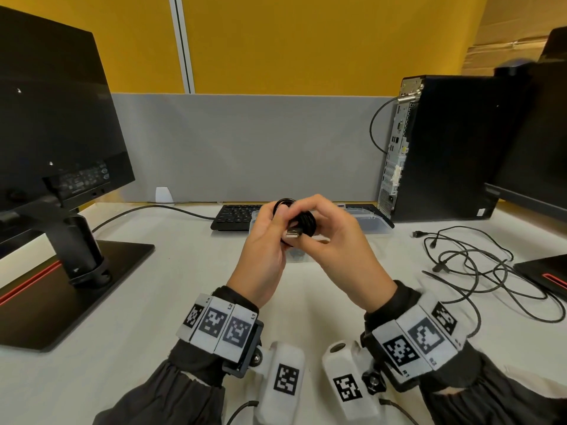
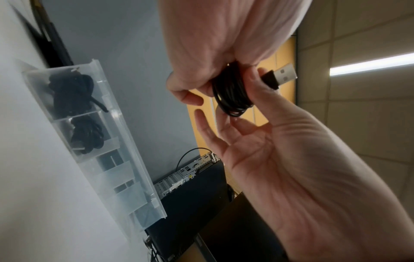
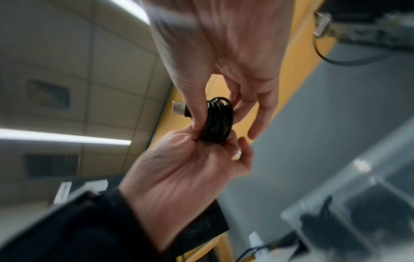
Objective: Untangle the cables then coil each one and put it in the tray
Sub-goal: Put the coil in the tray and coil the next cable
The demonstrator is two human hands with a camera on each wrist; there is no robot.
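Observation:
I hold a small coil of black cable point(image 1: 306, 223) in the air above the white table, between both hands. My left hand point(image 1: 268, 234) grips its lower side, fingers curled round the loops. My right hand point(image 1: 333, 233) pinches the coil from the other side, thumb next to the silver USB plug point(image 1: 294, 234). The left wrist view shows the coil point(image 2: 233, 95) and plug point(image 2: 282, 74) clearly. Just behind the hands lies the clear compartment tray point(image 1: 376, 225); two of its compartments point(image 2: 125, 141) each hold a black coiled cable point(image 2: 74, 92). A tangle of black cables point(image 1: 478, 271) lies on the table at right.
A monitor on a black stand point(image 1: 61, 133) fills the left side. A keyboard point(image 1: 236, 217) lies behind the tray against the grey partition. A PC tower point(image 1: 445, 148) stands at back right, and another monitor base point(image 1: 546, 273) at the right edge.

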